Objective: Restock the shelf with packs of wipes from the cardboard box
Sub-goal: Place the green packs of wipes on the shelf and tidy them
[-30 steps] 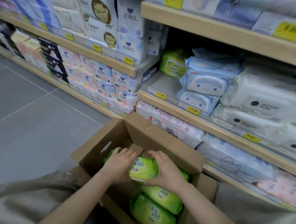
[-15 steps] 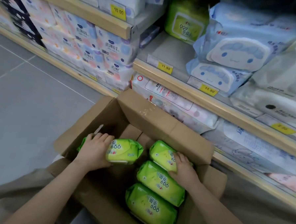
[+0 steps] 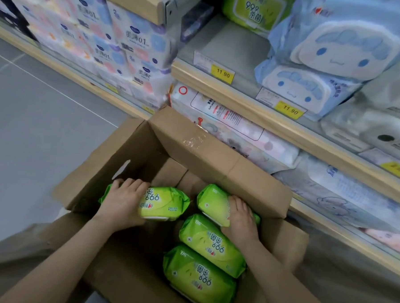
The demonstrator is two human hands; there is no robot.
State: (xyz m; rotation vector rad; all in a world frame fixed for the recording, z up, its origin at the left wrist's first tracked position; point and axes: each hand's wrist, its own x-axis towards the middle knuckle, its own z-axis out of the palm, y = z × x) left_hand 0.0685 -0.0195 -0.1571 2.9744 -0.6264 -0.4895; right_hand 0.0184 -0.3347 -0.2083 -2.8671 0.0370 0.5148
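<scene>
An open cardboard box (image 3: 217,150) sits on the floor in front of the shelves. Inside it, my left hand (image 3: 122,200) grips a green pack of wipes (image 3: 163,204) at the left side. My right hand (image 3: 240,219) is closed over the far green pack (image 3: 212,199) at the right side of the box. Two more green packs (image 3: 209,242) (image 3: 199,278) lie in a row below it. On the shelf (image 3: 225,46) above stands a matching green pack (image 3: 255,10), with bare shelf to its left.
Blue cartoon-face wipe packs (image 3: 333,56) and white packs (image 3: 380,133) fill the shelf to the right. Tissue packs (image 3: 121,43) are stacked on the left shelves. Yellow price tags (image 3: 222,74) line the shelf edge. Grey tiled floor (image 3: 34,119) lies left of the box.
One second ago both hands held one green pack together. Since then my left hand carried it to the box's left side, and my right hand dropped onto the far pack in the row.
</scene>
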